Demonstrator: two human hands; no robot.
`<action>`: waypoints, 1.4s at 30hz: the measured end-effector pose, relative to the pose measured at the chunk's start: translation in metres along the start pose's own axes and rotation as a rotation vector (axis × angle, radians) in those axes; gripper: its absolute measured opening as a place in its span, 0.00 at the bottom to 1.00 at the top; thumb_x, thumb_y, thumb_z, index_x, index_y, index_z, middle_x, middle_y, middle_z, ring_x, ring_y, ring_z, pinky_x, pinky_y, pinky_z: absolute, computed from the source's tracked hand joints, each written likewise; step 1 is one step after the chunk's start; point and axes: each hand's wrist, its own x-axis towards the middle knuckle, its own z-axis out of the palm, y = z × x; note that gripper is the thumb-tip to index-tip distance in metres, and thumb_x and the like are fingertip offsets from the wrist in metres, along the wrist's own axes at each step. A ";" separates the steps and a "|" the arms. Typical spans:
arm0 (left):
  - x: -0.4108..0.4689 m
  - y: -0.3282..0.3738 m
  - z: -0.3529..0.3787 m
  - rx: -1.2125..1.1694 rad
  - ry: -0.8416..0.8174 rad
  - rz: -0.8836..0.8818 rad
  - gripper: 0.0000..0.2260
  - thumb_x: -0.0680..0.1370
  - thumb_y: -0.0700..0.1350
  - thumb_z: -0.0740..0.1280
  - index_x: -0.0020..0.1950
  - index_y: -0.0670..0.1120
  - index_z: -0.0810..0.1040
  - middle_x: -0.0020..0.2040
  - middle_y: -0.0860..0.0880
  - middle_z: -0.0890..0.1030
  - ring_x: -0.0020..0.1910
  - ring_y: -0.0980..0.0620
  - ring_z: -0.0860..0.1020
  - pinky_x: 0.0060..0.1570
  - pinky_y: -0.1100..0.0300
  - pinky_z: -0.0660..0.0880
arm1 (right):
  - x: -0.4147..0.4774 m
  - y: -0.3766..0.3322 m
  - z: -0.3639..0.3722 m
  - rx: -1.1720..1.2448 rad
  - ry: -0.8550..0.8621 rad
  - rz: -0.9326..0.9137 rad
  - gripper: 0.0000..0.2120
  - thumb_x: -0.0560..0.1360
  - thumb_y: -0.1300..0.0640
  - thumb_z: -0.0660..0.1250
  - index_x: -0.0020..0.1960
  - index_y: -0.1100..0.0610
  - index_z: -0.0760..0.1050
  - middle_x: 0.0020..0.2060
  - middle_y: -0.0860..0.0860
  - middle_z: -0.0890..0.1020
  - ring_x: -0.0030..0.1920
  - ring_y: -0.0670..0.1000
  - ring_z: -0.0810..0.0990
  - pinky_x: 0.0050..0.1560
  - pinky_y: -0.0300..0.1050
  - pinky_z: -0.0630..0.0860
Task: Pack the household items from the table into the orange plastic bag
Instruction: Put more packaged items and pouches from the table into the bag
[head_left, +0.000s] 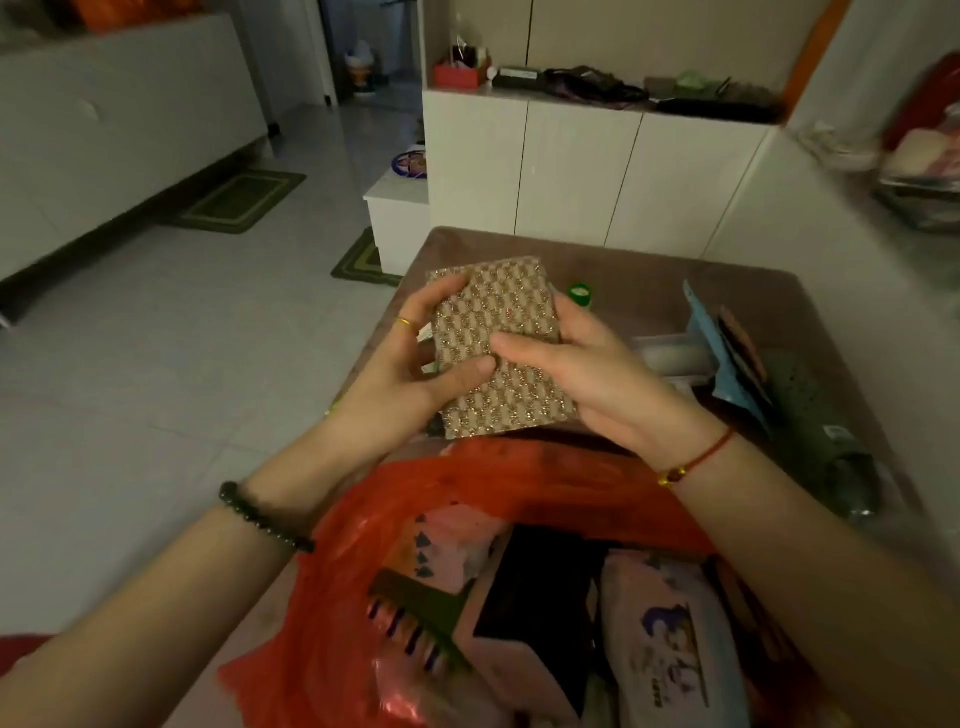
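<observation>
Both hands hold a glittery scrubbing pad in the air just beyond the orange bag. The left hand curls round the pad's left edge with its thumb on the face. The right hand cups the right edge, its thumb also lying across the front.

The bag gapes open below the wrists and already holds a comb, a pink box and a pack of tissues. Beyond the bag, on the table, a green-capped bottle and a blue packet wait.

This looks like the carrying step for the pad. Next, it probably needs bringing back over the bag's mouth and lowering into a gap, likely on edge, since the bag looks crowded.
</observation>
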 end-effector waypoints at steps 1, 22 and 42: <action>-0.012 0.003 0.006 0.060 -0.042 0.027 0.31 0.71 0.46 0.72 0.67 0.62 0.60 0.67 0.49 0.71 0.61 0.50 0.76 0.53 0.55 0.79 | -0.014 -0.002 -0.004 -0.022 0.043 -0.052 0.16 0.71 0.62 0.70 0.55 0.50 0.72 0.54 0.49 0.81 0.55 0.49 0.80 0.57 0.48 0.77; -0.130 -0.040 -0.048 0.468 0.095 -0.565 0.14 0.76 0.43 0.66 0.61 0.44 0.74 0.52 0.43 0.83 0.49 0.45 0.82 0.57 0.47 0.77 | -0.128 0.145 0.108 -1.026 -0.149 -0.052 0.26 0.77 0.56 0.58 0.73 0.52 0.53 0.59 0.56 0.77 0.56 0.56 0.78 0.57 0.51 0.75; 0.025 -0.038 -0.074 0.261 0.163 -0.448 0.15 0.79 0.51 0.58 0.63 0.48 0.67 0.51 0.49 0.76 0.49 0.51 0.75 0.47 0.61 0.74 | 0.058 0.046 -0.016 0.100 0.308 0.240 0.19 0.75 0.63 0.65 0.64 0.66 0.68 0.50 0.58 0.77 0.52 0.56 0.78 0.54 0.46 0.76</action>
